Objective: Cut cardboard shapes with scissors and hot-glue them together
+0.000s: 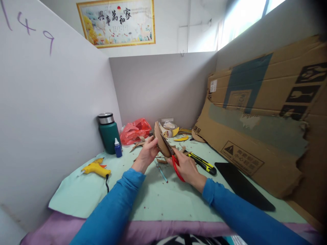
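Note:
My left hand (148,152) grips a curved piece of brown cardboard (161,142) by its left edge, holding it tilted above the table. Red-handled scissors (176,168) are in my right hand (186,166), fingers wrapped at the handles. The dark blades lie along the right edge of the cardboard; whether they are parted I cannot tell. Below the hands a thin light-blue pen-like stick (161,173) rests on the mat among small scraps. Just right of my right hand lies a yellow and black utility knife (201,162).
A yellow glue gun (97,168), a green bottle (108,136) and a small blue bottle (118,148) stand or lie at left. Behind are a red plastic bag (136,131) and cardboard scraps. A black flat panel (244,185) and large cardboard sheet (255,136) occupy the right.

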Motion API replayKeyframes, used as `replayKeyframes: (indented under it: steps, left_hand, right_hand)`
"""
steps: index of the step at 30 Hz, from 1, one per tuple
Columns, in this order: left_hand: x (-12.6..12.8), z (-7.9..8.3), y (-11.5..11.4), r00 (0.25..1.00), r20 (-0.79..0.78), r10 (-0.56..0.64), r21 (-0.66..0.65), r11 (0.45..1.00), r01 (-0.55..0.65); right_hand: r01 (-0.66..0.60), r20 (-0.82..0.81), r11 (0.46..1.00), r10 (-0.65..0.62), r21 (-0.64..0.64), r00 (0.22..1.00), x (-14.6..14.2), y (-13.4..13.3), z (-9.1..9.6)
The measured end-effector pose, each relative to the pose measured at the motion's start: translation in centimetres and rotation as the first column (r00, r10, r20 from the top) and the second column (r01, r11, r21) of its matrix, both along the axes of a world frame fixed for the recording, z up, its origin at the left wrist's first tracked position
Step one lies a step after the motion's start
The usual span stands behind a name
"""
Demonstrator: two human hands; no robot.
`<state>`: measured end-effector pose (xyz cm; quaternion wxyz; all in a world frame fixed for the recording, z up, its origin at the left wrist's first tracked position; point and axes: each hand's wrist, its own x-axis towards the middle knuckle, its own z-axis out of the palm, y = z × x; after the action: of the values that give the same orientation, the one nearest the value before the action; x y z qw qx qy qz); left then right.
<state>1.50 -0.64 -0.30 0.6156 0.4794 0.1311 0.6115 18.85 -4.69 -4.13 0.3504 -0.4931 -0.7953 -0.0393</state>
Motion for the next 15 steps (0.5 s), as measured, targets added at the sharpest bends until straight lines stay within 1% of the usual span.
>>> replayKeyframes:
  steps: [5,9,15]
  left_hand:
    - [-0.03,-0.05,-0.02,1.000,-0.002,-0.001,-0.001,1.000,0.001]
    - [-0.02,-0.04,-0.03,1.000,-0.004,-0.015,0.012,1.000,0.015]
    - [-0.01,-0.10,0.00,0.999,-0.030,-0.019,0.033,0.999,0.020]
  right_hand:
    - [0.002,0.009,1.000,-0.002,-0.026,1.000,0.04,0.04,-0.01]
    - [-0.011,-0.013,1.000,0.010,-0.016,1.000,0.11,0.14,-0.07]
    - [-0.043,-0.056,0.998,0.040,-0.038,0.998,0.22,0.11,-0.10]
